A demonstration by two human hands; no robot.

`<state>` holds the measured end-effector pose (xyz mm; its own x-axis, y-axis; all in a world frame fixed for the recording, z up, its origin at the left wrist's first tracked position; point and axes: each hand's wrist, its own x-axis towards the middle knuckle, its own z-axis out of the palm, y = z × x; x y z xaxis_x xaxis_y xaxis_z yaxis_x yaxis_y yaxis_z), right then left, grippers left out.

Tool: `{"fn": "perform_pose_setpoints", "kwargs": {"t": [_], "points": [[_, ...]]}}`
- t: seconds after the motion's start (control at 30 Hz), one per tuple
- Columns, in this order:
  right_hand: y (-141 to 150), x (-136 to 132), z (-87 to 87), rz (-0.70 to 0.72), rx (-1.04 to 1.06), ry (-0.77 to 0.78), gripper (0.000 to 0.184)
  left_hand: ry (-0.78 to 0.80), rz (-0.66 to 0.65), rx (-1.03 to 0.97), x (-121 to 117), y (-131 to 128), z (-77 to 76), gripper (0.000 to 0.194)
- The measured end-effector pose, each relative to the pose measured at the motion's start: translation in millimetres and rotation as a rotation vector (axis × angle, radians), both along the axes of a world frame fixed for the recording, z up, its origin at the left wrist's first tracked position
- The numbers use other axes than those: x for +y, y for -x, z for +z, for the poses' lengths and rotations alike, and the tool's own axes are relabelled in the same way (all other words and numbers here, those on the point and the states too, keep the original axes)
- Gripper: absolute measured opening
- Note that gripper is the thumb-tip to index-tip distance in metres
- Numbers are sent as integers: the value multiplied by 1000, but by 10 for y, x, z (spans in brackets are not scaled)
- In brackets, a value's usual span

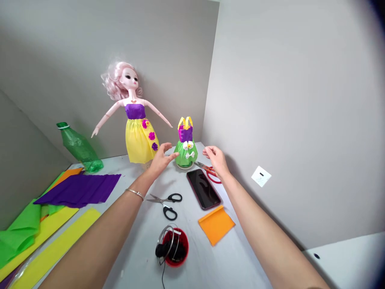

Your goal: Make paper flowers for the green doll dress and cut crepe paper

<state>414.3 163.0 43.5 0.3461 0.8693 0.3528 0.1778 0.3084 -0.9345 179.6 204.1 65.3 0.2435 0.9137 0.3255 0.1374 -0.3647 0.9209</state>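
The small doll dress (185,147) stands upright on a round base near the wall corner. It has yellow straps, a purple and pink bodice, a green skirt, and white bows in front. My left hand (162,158) is at its left side, thumb and fingers apart, holding nothing; its thumb tip is very close to the skirt. To the right of the dress hovers my right hand (215,159), fingers loosely bent, with nothing visible in them. Beneath that hand lie red-handled scissors (213,175), partly hidden by it.
A pink-haired doll (135,136) in a purple and yellow dress stands behind. A green bottle (80,146) leans at left beside purple crepe paper (81,188) and other sheets. Black-handled scissors (165,200), a phone (203,188), orange paper (216,225) and a red cup (183,257) lie nearer.
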Motion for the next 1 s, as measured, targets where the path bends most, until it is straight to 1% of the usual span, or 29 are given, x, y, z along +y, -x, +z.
{"fn": "perform_pose_setpoints", "kwargs": {"t": [0.13, 0.23, 0.3, 0.37, 0.43, 0.53, 0.6, 0.63, 0.73, 0.8, 0.87, 0.93, 1.0], "points": [[-30, -288, -91, 41, -6, 98, 33, 71, 57, 0, -398, 329, -61, 48], [12, -565, -149, 85, -22, 160, 32, 134, 89, 40, -793, 625, -100, 37], [67, -759, -166, 124, -38, 190, 33, 181, 87, 86, -1069, 818, -125, 29], [142, -955, -166, 178, -57, 229, 33, 214, 78, 128, -1327, 984, -166, 34], [233, -1158, -163, 244, -80, 281, 31, 223, 97, 155, -1552, 1109, -235, 41], [386, -1492, -172, 353, -120, 364, 24, 207, 156, 153, -1804, 1215, -372, 46], [491, -1724, -182, 432, -151, 413, 20, 188, 206, 146, -1912, 1241, -450, 46], [544, -1834, -184, 467, -167, 433, 27, 174, 220, 147, -1949, 1245, -475, 46], [721, -2105, -162, 517, -245, 472, 73, 123, 223, 151, -2012, 1245, -504, 46], [857, -2215, -123, 496, -358, 482, 89, 95, 201, 156, -2028, 1243, -502, 46], [994, -2270, -73, 461, -525, 427, 96, 79, 174, 164, -2036, 1243, -500, 44], [1111, -2291, -18, 433, -698, 312, 99, 77, 137, 174, -2045, 1243, -499, 42], [1190, -2299, 32, 416, -819, 217, 100, 84, 77, 185, -2062, 1240, -493, 36]]}}
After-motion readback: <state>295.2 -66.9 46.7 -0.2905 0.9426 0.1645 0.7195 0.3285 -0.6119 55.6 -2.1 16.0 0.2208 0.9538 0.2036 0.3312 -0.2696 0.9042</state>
